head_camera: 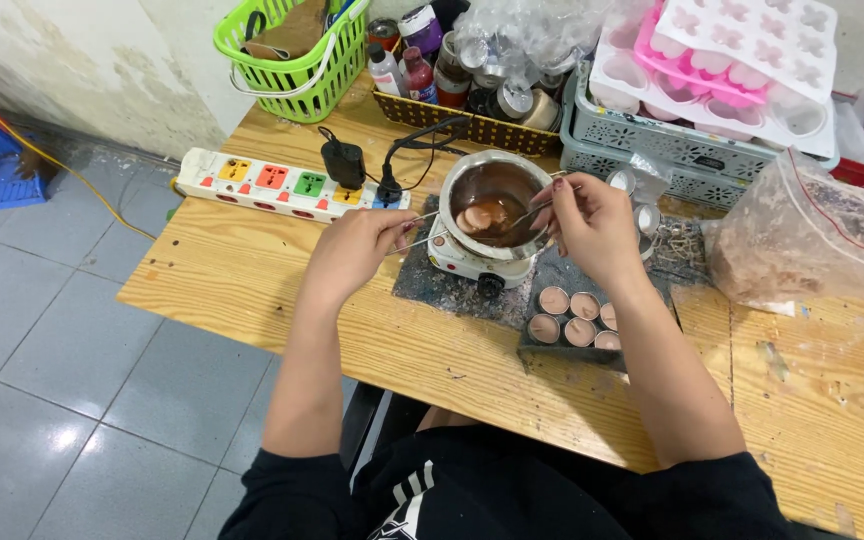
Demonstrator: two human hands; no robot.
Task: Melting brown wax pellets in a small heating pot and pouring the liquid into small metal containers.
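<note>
Spoon (530, 214) angled into pot (493, 200), handle right

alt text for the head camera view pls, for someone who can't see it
Seen from above, a person's right hand stirs brown liquid in a small metal pot on a white warmer with a thin metal tool, while the left hand holds the pot's handle. Filled little cups sit beside it on a wooden table, with a power strip, green basket and pink-and-white moulds behind.
</note>
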